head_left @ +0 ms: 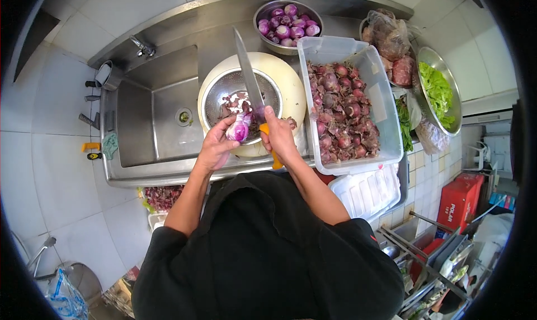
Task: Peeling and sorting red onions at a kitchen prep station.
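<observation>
My left hand (216, 143) grips a partly peeled purple onion (239, 128) over the near rim of a metal colander (210, 94). In my right hand (281, 135) is a large kitchen knife (248, 73) with a yellow handle, its long blade pointing away from me across the colander. The blade's lower part is close beside the onion; whether they touch I cannot tell. Dry skins (238, 102) lie in the colander, which rests on a round cream-coloured board (295, 90). Bits of skin also lie on the board near my right hand.
A clear plastic bin (395, 131) of unpeeled red onions stands to the right. Behind the board is a metal bowl (262, 13) of peeled onions. A steel sink (136, 124) lies to the left. Lettuce (437, 93) fills a bowl at far right, near bagged food (389, 37).
</observation>
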The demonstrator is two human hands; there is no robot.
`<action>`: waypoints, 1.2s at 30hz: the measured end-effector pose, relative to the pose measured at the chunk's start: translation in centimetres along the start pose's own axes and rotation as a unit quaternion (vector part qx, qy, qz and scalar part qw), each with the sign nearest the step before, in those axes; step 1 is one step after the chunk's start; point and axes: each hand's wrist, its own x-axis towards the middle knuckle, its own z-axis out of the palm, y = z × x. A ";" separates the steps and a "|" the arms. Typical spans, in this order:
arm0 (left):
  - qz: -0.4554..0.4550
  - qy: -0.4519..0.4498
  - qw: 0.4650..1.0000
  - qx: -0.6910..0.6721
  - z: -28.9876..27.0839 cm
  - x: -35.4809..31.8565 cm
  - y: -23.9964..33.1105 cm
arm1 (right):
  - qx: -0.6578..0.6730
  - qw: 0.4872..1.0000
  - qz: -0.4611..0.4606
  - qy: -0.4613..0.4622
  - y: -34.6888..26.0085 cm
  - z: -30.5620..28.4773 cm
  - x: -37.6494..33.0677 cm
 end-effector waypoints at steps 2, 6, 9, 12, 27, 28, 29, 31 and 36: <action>-0.002 -0.001 0.999 -0.034 -0.9 0.3 0.3 | -0.040 0.999 0.019 0.019 0.1 0.4 0.6; -0.019 0.053 0.998 0.009 -2.5 1.8 0.8 | -0.163 0.957 -0.237 0.047 0.8 2.3 -0.5; -0.001 0.084 0.990 0.111 -2.6 1.9 2.7 | -0.260 0.921 -0.290 0.002 0.6 4.0 -1.8; -0.005 0.081 0.975 0.208 -3.3 1.6 3.6 | -0.353 0.900 -0.255 0.018 -0.8 5.9 -3.5; -0.012 -0.089 0.989 0.119 -7.1 1.0 4.6 | -0.142 0.976 -0.131 0.101 2.3 8.2 -3.0; -0.016 -0.086 0.993 0.084 -7.2 1.2 4.8 | -0.121 0.986 -0.082 0.082 1.9 8.4 -3.4; -0.014 -0.075 0.994 0.082 -7.2 1.3 5.0 | -0.135 0.983 -0.094 0.081 0.7 9.2 -4.6; -0.029 -0.078 0.990 0.117 -7.6 1.7 5.6 | -0.148 0.977 -0.127 0.086 1.5 9.9 -4.7; -0.034 -0.089 0.985 0.144 -7.6 1.6 5.8 | -0.176 0.958 -0.209 0.092 3.0 11.1 -4.0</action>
